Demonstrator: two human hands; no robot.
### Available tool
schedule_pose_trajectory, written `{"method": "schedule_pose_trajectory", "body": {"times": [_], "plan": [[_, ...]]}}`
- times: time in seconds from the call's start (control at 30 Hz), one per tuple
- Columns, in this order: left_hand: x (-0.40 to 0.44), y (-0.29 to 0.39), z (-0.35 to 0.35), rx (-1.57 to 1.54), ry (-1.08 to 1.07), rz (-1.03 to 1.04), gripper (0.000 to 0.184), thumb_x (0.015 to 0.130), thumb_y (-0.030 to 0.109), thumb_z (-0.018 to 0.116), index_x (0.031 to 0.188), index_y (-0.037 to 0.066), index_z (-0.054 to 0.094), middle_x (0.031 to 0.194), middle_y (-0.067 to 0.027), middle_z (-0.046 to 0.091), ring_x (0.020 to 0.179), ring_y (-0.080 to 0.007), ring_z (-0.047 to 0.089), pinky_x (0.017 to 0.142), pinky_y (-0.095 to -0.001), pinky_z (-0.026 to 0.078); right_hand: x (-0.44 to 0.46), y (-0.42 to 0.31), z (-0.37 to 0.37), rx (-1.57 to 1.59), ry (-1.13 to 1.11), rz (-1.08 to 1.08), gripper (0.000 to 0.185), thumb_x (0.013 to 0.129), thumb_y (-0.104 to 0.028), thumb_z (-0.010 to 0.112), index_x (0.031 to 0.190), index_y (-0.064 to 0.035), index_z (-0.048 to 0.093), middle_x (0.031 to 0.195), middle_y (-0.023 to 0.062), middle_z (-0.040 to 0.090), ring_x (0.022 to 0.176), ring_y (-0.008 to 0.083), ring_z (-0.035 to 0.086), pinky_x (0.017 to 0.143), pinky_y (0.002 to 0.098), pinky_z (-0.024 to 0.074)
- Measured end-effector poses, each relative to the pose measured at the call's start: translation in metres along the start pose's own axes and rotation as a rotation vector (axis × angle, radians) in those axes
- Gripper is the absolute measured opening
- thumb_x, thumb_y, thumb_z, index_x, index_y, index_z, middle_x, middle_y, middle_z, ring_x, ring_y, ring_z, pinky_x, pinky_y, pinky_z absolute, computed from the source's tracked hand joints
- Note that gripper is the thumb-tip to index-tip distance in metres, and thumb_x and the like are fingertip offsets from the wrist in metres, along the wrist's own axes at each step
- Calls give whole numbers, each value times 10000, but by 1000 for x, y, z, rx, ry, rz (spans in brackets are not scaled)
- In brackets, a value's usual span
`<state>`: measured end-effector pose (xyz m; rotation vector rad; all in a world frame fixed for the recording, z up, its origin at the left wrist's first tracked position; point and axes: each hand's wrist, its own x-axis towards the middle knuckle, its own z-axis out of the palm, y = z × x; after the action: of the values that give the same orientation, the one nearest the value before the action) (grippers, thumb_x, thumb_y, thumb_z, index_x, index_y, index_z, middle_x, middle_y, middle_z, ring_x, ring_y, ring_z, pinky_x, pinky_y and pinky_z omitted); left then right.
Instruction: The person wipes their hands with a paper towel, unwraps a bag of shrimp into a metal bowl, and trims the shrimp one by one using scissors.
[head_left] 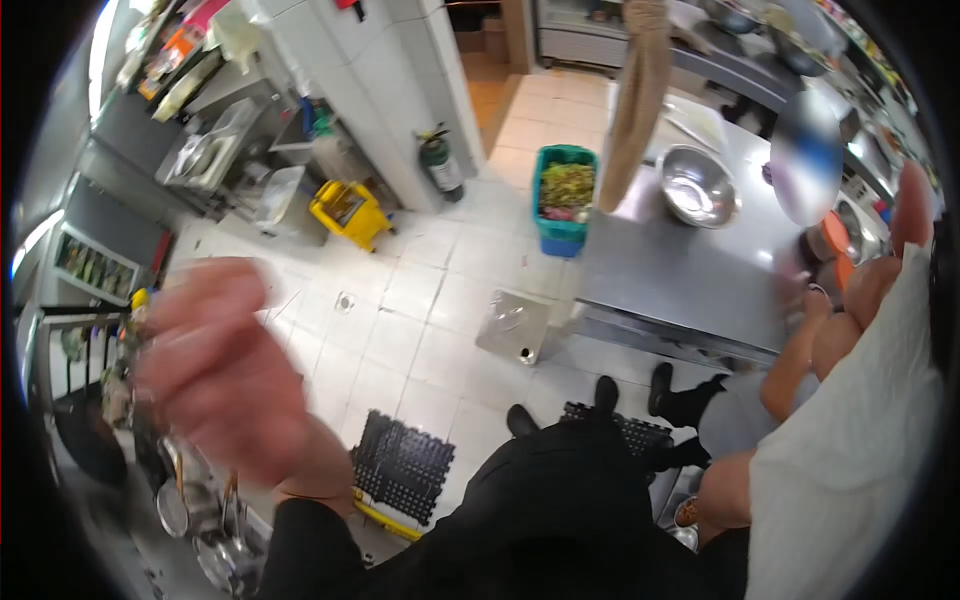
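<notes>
My left hand (220, 370) is raised over the floor on the left, smeared by motion. Its fingers look bent, but whether anything is in them does not show. On the right, my right hand (868, 288) is up near the camera, its fingers and thumb closed around a white cloth (845, 440). The cloth hangs down in front of my forearm (722, 495) and hides much of it. Beyond the cloth, a co-worker's arm (788, 375) reaches toward the steel table (680, 285). A shiny metal bowl (698, 187) stands on that table.
A green bin (567, 190) with leafy scraps stands beside the table. Nearby are a yellow mop bucket (350, 215), a fire extinguisher (440, 165) and a square metal floor plate (513, 325). Black mats (403, 465) lie near my feet. Pans (175, 505) hang lower left.
</notes>
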<state>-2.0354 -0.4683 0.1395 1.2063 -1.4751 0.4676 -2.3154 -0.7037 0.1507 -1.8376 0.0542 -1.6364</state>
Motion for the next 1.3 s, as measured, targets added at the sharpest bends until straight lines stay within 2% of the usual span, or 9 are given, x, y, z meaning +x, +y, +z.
{"method": "schedule_pose_trajectory", "body": {"times": [0.1, 0.3, 0.47, 0.53, 0.57, 0.63, 0.97, 1.3], "plan": [[43, 5, -4, -56, -59, 245, 400, 1053, 351, 417, 1241, 43, 589, 1107, -177, 667, 1013, -322, 622, 924, -474, 487, -2, -18, -22, -93, 57, -72, 251, 976, -169, 580, 1071, 51, 654, 899, 136, 663, 704, 187, 601, 572, 277, 487], [78, 8, 59, -221, -104, 385, 389, 1047, 334, 425, 1234, 37, 592, 1108, -180, 667, 1014, -321, 621, 922, -469, 488, -1, -48, -67, -275, 124, -222, 248, 968, -179, 585, 1030, 44, 672, 852, 122, 661, 650, 170, 586, 523, 256, 469], [103, 21, 110, -305, -114, 431, 380, 1041, 320, 432, 1229, 33, 595, 1108, -183, 666, 1015, -320, 621, 921, -465, 488, 8, -61, -108, -388, 218, -277, 248, 960, -188, 589, 995, 38, 686, 813, 110, 659, 605, 155, 573, 482, 238, 454], [109, 28, 125, -320, -116, 443, 376, 1039, 315, 434, 1226, 31, 596, 1108, -184, 666, 1015, -319, 621, 920, -464, 489, 15, -63, -122, -428, 366, -284, 240, 930, -145, 599, 921, 75, 694, 806, 124, 662, 612, 158, 577, 474, 239, 448], [113, 31, 132, -327, -114, 450, 375, 1038, 312, 436, 1225, 31, 597, 1108, -184, 666, 1015, -319, 621, 920, -463, 489, 19, -66, -138, -625, 255, -378, 247, 925, -151, 596, 933, 78, 689, 818, 139, 665, 611, 168, 578, 488, 246, 455], [120, 34, 143, -334, -111, 454, 371, 1035, 307, 438, 1223, 29, 598, 1108, -185, 666, 1016, -318, 621, 919, -462, 489, 27, -61, -160, -824, 133, -468, 256, 920, -156, 594, 945, 81, 684, 830, 154, 668, 610, 178, 580, 502, 252, 461], [139, 37, 200, -343, -62, 464, 354, 1024, 279, 452, 1212, 20, 603, 1109, -190, 666, 1018, -316, 620, 916, -454, 491, 40, -55, -243, -827, 302, -462, 271, 928, -163, 587, 974, 89, 674, 847, 168, 672, 631, 195, 597, 533, 264, 476], [151, 41, 229, -332, -84, 458, 337, 1013, 251, 465, 1201, 12, 608, 1109, -195, 666, 1020, -314, 620, 913, -446, 492, 52, -33, -268, -844, 344, -443, 288, 935, -170, 580, 1002, 97, 663, 865, 183, 677, 652, 212, 615, 564, 277, 490]]}}
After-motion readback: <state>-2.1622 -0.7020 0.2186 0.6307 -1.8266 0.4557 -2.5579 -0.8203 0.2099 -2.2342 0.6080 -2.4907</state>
